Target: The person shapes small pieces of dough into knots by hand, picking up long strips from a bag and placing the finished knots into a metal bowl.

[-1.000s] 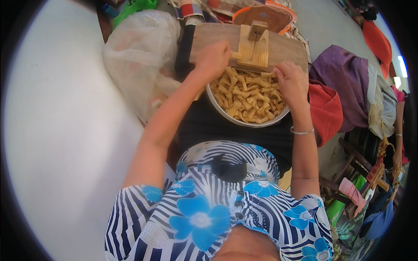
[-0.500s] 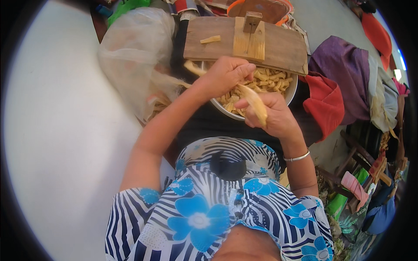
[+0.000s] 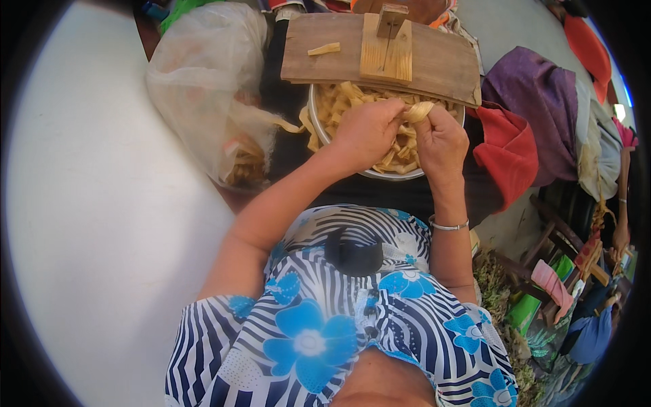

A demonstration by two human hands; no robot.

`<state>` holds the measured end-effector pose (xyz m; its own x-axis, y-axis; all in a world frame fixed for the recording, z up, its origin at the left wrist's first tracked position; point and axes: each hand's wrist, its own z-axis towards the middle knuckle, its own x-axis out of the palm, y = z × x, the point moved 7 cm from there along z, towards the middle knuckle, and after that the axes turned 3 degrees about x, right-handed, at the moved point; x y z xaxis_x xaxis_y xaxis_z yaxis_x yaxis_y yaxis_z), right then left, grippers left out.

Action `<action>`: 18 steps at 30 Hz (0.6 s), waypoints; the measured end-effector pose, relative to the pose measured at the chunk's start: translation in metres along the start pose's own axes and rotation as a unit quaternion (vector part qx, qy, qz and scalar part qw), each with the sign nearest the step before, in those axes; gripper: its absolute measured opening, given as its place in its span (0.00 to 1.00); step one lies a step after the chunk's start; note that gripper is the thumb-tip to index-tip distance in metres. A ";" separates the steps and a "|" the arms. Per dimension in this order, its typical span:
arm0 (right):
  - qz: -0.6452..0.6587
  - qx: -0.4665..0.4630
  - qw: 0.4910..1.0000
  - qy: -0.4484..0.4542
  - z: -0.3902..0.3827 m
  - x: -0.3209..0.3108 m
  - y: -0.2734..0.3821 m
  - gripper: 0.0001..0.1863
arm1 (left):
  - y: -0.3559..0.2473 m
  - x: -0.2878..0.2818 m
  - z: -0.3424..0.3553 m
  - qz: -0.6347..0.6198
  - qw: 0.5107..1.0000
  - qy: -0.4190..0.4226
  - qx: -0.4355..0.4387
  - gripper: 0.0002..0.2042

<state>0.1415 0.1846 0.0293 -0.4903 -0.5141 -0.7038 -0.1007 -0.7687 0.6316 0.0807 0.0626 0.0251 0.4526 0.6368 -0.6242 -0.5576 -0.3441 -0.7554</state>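
A pale yellow flat strip [image 3: 418,112] is bent into a loop between my two hands, above a round metal bowl [image 3: 312,112]. My left hand [image 3: 369,132] pinches one side of it, thumb and fingers pressed together. Close beside it, my right hand [image 3: 442,139] has its fingers curled round the other side. Folded yellow pieces [image 3: 400,159] of the same material fill the bowl. A long strip end [image 3: 288,125] runs from a translucent plastic bag [image 3: 203,74] at the left toward the bowl's rim.
A wooden board [image 3: 319,68] with an upright block [image 3: 392,22] lies across the bowl's far side; one short yellow piece [image 3: 323,49] rests on it. Red cloth [image 3: 505,149] and purple cloth [image 3: 532,102] lie to the right. A white surface [image 3: 88,203] spans the left.
My right hand has moved up and a little right, my left slightly down and right. The strip, which hung loose over my right hand, is now looped between my fingertips.
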 end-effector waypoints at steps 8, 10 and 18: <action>0.633 0.362 0.655 0.198 -0.049 0.069 -0.028 0.14 | -0.002 0.009 -0.016 -0.013 0.990 -0.083 0.116 0.11; 0.677 0.348 0.619 0.194 -0.048 0.068 -0.025 0.13 | 0.000 0.012 -0.018 -0.068 0.989 -0.082 0.105 0.11; 0.294 0.096 0.951 -0.022 -0.014 0.015 -0.009 0.05 | 0.027 0.018 0.004 -0.116 0.986 0.016 -0.119 0.12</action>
<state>0.1471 0.1785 0.0087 -0.5458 -0.8138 -0.1995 0.0472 -0.2676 0.9624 0.0706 0.0676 -0.0056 0.5720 0.6970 -0.4324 -0.2591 -0.3467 -0.9015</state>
